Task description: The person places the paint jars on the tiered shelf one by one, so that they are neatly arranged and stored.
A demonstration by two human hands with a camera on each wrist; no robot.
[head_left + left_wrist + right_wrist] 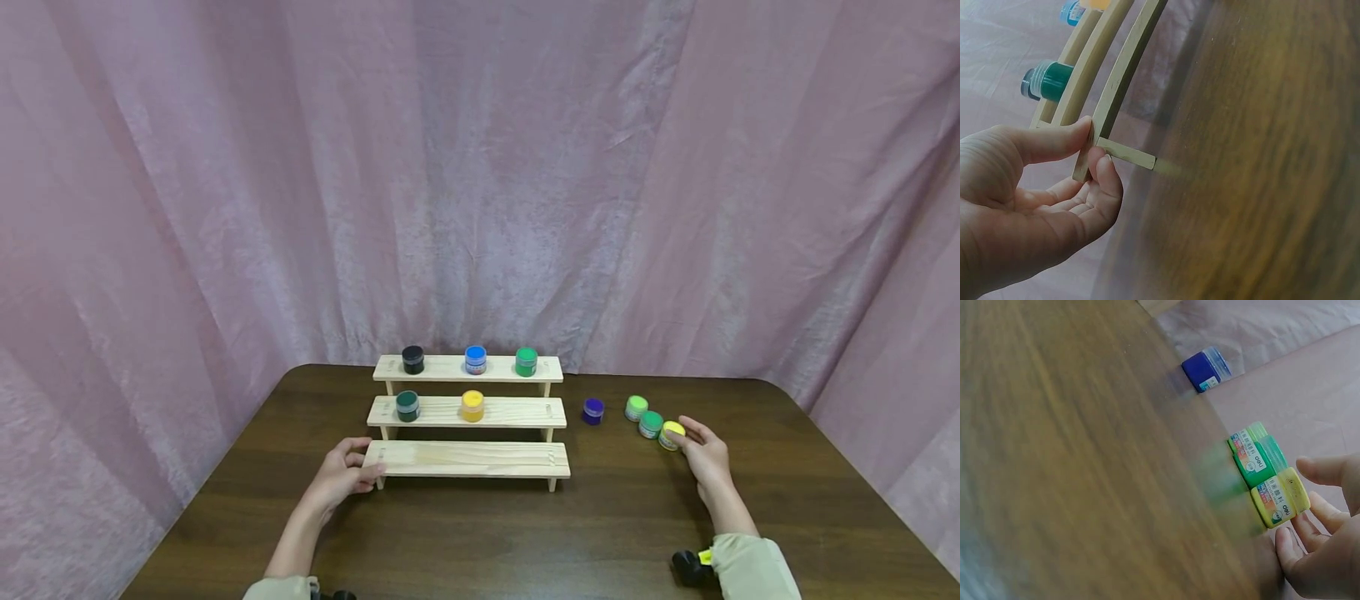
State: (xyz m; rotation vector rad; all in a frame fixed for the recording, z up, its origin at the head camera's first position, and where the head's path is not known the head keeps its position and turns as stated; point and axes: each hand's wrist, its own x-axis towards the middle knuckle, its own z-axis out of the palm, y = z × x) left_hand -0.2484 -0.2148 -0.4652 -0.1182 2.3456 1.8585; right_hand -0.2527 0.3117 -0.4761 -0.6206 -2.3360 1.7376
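- Stand's point(467, 458) far end cut off in L wrist view; R hand's point(708, 467) contact w/ jar unclear.
- Brown table point(465, 542), pink curtain point(480, 167) behind.
- L hand point(341, 482) pinches 3-tier pale wood stand, front L corner.
- R hand loosely spread by yellow jar point(1277, 499), twd table's back R corner.

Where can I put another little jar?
Bottom shelf: bare, except where the left hand grips its left end. Middle shelf: free right of the orange-yellow jar. Table: bare in front of the bottom shelf, between left forearm and right forearm. Crowded: light-green jar, green jar and yellow jar bunched by the right hand.
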